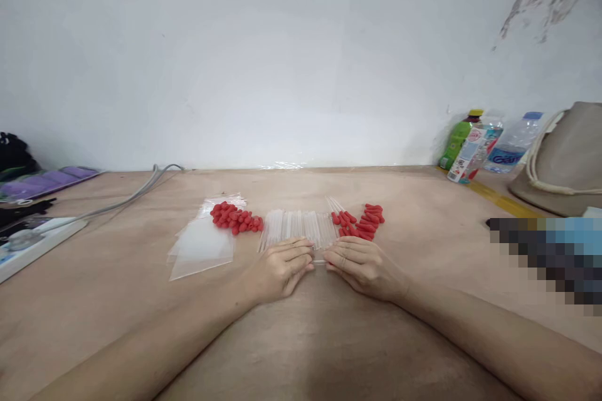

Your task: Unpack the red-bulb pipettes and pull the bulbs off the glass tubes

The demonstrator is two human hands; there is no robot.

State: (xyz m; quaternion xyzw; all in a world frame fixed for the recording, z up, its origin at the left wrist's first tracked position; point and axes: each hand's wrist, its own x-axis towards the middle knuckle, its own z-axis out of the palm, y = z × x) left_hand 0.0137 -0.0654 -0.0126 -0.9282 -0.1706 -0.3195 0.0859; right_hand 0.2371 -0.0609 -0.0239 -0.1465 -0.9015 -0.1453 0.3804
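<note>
A thin clear tube (318, 262) lies level between my two hands. My left hand (286, 268) is closed, its fingertips pinching the tube's left end. At the tube's other end my right hand (358, 265) is closed too, and a bit of red shows under its fingertips, like a red rubber bulb mostly hidden by the fingers. Just beyond the hands, many thin clear tubes (298, 229) lie side by side in a row. Loose red rubber bulbs (232, 218) are heaped to the left. On the right, several tubes fitted with red bulbs (369, 219) lie in a pile.
Clear plastic bags (202, 244) are stacked left of the tubes. A power strip (42, 241) with a grey cable (132, 197) lies at far left, near a purple item (51, 182). Bottles (463, 141) and a beige bag (564, 156) stand at back right. A white wall (282, 62) bounds the table.
</note>
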